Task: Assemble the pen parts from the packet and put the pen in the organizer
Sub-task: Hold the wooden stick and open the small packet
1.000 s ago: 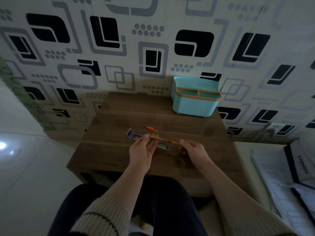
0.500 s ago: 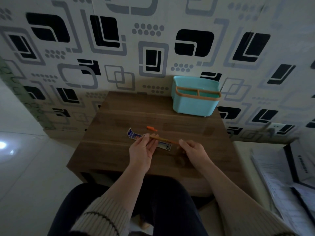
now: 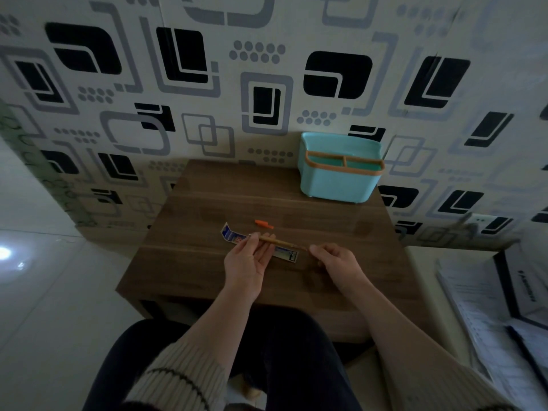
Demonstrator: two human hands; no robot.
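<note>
A thin tan pen barrel (image 3: 280, 242) is held level above the wooden table (image 3: 207, 262). My left hand (image 3: 247, 258) pinches its left end between thumb and fingers. My right hand (image 3: 336, 262) closes its fingertips on the barrel's right end, where a small part is hidden by the fingers. Under the barrel lies the flat blue-and-white packet (image 3: 229, 235). A small orange pen cap (image 3: 263, 223) lies on the table just beyond the packet. The turquoise organizer (image 3: 338, 185) with an orange rim stands upright at the table's far right, against the wall.
The patterned wall rises directly behind the table. Papers and a dark folder (image 3: 504, 307) lie on a pale surface to the right. Tiled floor (image 3: 53, 292) is on the left. My dark-trousered knees sit under the table's near edge.
My right hand has slid a little left along the barrel, closing toward the left hand. The left hand, packet and cap have stayed put.
</note>
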